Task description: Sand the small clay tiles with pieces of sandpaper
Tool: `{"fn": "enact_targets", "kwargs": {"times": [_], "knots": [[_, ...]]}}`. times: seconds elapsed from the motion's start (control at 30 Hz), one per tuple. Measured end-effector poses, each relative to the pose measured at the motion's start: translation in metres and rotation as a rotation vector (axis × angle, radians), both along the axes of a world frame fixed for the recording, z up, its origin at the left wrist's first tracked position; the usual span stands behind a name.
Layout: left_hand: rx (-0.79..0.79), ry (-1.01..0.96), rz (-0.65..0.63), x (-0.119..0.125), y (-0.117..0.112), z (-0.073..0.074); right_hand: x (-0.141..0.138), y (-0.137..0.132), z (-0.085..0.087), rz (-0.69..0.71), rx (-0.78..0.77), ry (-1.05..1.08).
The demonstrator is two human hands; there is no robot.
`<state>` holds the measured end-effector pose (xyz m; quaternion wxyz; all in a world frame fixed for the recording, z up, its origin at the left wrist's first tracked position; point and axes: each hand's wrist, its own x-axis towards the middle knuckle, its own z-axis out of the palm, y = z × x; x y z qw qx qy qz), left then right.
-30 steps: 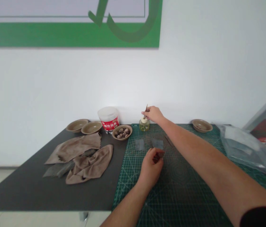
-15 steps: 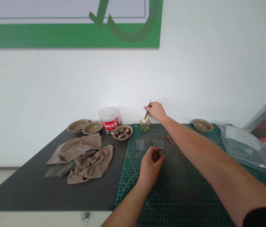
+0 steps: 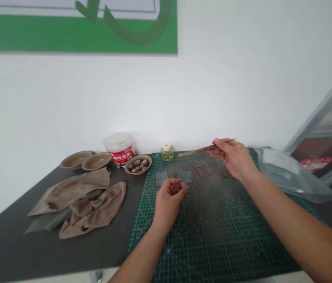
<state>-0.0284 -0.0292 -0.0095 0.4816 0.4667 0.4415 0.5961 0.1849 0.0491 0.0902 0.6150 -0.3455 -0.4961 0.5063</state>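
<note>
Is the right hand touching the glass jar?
No: the right hand holds a thin stick over the cutting mat, away from the glass jar.

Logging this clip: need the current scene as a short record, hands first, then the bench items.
left hand: pinches a small grey piece in its fingertips, above the mat
right hand: holds a thin wooden stick roughly level
mat: green cutting mat, with two grey squares and two brown squares
jar: small glass jar, at the mat's far edge
rest: bowl of stones, white tub with red label, two tan bowls, crumpled brown cloths, clear plastic bag
</note>
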Motion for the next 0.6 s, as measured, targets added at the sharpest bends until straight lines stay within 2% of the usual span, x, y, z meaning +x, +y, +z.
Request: {"fn": "enact_targets", "kwargs": {"times": [0.1, 0.23, 0.33, 0.6], "knots": [[-0.021, -0.013, -0.045, 0.002, 0.000, 0.001, 0.025, -0.034, -0.037, 0.034, -0.155, 0.091], [-0.035, 0.032, -0.084, 0.005, -0.002, 0.002, 0.035, -0.051, -0.070, 0.066, -0.296, 0.174], [-0.037, 0.086, -0.094, 0.006, -0.003, 0.002, 0.034, -0.051, -0.078, 0.113, -0.330, 0.204], [-0.073, 0.129, -0.114, 0.008, -0.005, 0.005, 0.035, -0.049, -0.083, 0.179, -0.393, 0.218]]}}
